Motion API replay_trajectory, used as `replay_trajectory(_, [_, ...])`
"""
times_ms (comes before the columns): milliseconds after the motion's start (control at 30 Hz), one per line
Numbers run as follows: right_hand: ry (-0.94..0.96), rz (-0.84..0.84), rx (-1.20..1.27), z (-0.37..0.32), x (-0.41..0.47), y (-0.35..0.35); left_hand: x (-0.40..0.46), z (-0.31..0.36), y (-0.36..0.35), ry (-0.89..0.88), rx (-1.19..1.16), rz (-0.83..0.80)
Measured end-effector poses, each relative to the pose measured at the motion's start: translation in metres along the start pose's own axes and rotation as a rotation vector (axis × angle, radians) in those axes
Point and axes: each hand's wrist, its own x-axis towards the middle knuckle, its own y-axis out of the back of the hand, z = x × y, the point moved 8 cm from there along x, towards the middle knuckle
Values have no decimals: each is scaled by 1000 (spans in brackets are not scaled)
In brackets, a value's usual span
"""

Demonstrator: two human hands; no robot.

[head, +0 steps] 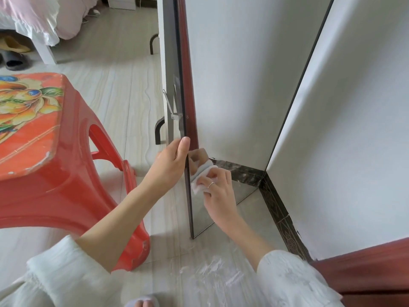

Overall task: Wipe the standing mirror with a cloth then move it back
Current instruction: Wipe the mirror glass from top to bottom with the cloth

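A pale tiled floor (124, 89) fills most of the view, seen from above by a person crouching or bending low. A white wall (354, 107) with a dark patterned skirting board (278, 209) runs down the right side, and a reddish wooden frame (365, 269) crosses the lower right corner.

The standing mirror (232, 85) stands upright on the floor near the middle, just in front of the wall, seen at a steep angle from its left edge. Its glass reflects the white wall and skirting. A thin dark frame edges it, and a metal brace and dark curved feet show behind it on the left.

A red plastic stool (44, 151) with a printed flower top stands on the floor at the left, near the mirror but apart from it. Part of a bed with pale pink bedding (37, 16) sits at the upper left corner, with slippers (15, 63) underneath.

Both arms wear white sleeves. The left hand (170, 162) grips the mirror's left edge low down, thumb up along the frame. The right hand (218, 187), wearing a ring, presses a small white cloth (202, 176) against the lower part of the glass, fingers curled over it. The two hands are close together, on either side of the frame edge.

White smears mark the floor near the bottom edge.
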Motion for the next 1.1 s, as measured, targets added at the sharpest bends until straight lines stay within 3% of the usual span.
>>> replay_trajectory(167, [-9, -434, -49, 18, -35, -27, -4, 0, -2, -34, -29, 55])
replay_trajectory(233, [-82, -465, -88, 32, -36, -25, -6, -2, -4, -35, -55, 67])
replay_trajectory(367, [-138, -84, -95, 38, -3, 23, -12, -7, -10, -41, -94, 136])
replay_trajectory(500, [-153, 180, -66, 35, 48, 65, -19, -8, -19, -47, -133, 184])
replay_trajectory(700, [-164, 215, -60, 25, 67, 54, -20, -13, -23, -31, -163, 197])
replay_trajectory(867, [-208, 46, -61, 44, 5, 3, -18, -24, -33, 8, -136, 248])
replay_trajectory(1033, [-328, -489, -80, 91, -42, -39, -19, -20, -35, -53, -128, 299])
replay_trajectory(1100, [-354, -571, -99, 104, -45, -33, -19, -21, -36, -59, -139, 311])
